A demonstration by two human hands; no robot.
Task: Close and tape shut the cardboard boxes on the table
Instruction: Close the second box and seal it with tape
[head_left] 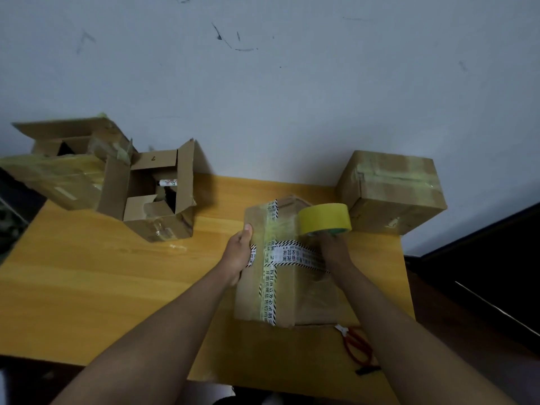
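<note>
Both hands meet the box [292, 276]: left [238, 254] grips its side, right [333, 247] holds tape roll [324, 219].

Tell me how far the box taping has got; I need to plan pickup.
Done: the right box looks taped shut. In hand: the left hand steadies the middle box while the right hand runs the tape roll over it. Left: the open box and the far-left box, flaps up.

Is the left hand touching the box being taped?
Touching. The head view shows the left hand gripping the left edge of the box, thumb lying on its top.
</note>
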